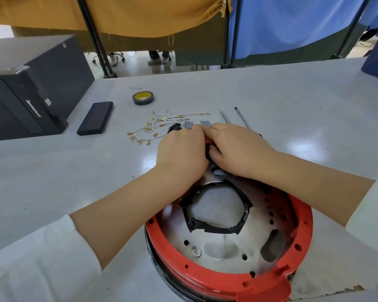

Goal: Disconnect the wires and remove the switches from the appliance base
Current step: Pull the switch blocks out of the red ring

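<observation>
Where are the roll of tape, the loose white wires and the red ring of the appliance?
Roll of tape (143, 97): head view, on its yellow inner core.
Loose white wires (162, 120): head view, middle of the bundle.
Red ring (207, 280): head view, its near rim.

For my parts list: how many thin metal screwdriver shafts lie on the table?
2. One metal shaft lies beyond the right hand; the second shaft lies just right of it. Their handles are mostly hidden by the hand.

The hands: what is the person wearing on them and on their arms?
Nothing is worn on the left hand or the right hand: no gloves, and no rings or watch that show. Both forearms are bare. White sleeves are pushed up towards the elbows, the left sleeve and the right sleeve. The sleeves look plain, with no markings.
</observation>
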The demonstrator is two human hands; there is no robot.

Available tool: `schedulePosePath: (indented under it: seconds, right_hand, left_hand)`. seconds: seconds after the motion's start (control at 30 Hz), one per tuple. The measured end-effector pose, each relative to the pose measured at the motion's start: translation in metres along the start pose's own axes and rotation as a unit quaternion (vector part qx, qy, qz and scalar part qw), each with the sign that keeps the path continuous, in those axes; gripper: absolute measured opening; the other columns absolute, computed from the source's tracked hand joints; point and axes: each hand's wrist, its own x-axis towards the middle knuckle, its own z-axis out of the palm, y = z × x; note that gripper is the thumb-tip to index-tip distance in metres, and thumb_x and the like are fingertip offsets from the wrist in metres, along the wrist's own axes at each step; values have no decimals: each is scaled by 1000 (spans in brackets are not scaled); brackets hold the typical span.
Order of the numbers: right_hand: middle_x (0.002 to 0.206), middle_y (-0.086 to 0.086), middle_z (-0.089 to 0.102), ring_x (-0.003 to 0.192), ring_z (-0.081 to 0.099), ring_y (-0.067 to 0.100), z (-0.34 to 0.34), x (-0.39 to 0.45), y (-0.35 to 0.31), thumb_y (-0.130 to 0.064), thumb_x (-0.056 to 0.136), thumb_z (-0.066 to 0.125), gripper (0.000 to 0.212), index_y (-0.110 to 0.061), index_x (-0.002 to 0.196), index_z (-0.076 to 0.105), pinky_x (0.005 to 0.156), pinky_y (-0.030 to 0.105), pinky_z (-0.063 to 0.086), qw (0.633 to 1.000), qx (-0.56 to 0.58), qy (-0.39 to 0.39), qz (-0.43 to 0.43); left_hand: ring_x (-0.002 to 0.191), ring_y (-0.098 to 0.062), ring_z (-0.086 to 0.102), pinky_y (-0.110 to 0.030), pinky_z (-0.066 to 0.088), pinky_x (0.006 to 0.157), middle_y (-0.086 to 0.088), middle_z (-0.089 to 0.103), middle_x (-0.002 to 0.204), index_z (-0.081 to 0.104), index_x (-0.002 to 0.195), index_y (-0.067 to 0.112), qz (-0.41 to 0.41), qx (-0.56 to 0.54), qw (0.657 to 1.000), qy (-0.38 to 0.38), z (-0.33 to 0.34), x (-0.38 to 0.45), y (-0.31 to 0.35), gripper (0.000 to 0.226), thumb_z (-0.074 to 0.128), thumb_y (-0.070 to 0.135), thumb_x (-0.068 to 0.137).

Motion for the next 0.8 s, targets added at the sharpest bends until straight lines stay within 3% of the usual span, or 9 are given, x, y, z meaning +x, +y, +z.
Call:
schedulePosePath:
  seconds: [0.1,0.23,0.33,0.5,0.57,0.7,0.8]
  right_hand:
    - [105,-1,53,100,52,22,1,-2,2,-19,91,43,33,-19,124,47,69,33,41,1000,17,4,-6]
    - [107,-1,58,101,54,20,-1,-2,-1,-22,87,47,35,-22,122,52,80,39,47,997,66,0,30]
    - [94,-9,60,89,57,15,-6,-2,0,-25,83,51,31,-28,113,55,71,32,45,989,126,-13,75]
    - [86,-9,69,83,64,7,-18,7,5,-40,87,53,22,-26,99,64,81,30,50,937,295,-77,173]
    - [89,-2,70,81,63,12,-19,12,5,-46,91,54,25,-24,96,65,74,28,48,936,287,-96,179]
    - [87,-4,65,79,59,8,-20,23,8,-34,88,66,16,-21,97,65,63,15,43,905,357,-113,199]
    - [103,-5,64,97,59,8,-23,28,15,-32,80,76,36,-17,111,65,79,16,43,887,387,-124,219]
  left_hand:
    - [66,-22,33,-25,15,43,-9,57,88,46,116,13,4,-28,1000,-7,2,0,-5,37,52,12,79]
    - [68,-24,35,-25,17,44,-10,57,87,48,116,15,1,-79,997,-12,6,2,-12,35,50,10,81]
    - [67,-24,36,-26,19,44,-2,44,70,48,117,15,5,-91,996,1,9,2,-13,34,50,10,83]
    - [75,-28,45,-32,31,57,-13,63,95,47,123,15,11,-98,995,-7,10,1,-13,38,50,10,85]
    - [80,-29,51,-32,33,60,-12,64,101,45,126,18,19,-108,994,-10,11,0,-14,42,50,8,86]
    - [98,-33,59,-31,34,63,-11,64,106,33,141,24,34,-138,990,-5,10,-1,-15,60,53,11,87]
    - [95,-33,60,-31,35,64,-11,64,101,26,145,27,34,-170,985,-13,7,-1,-16,67,51,11,85]
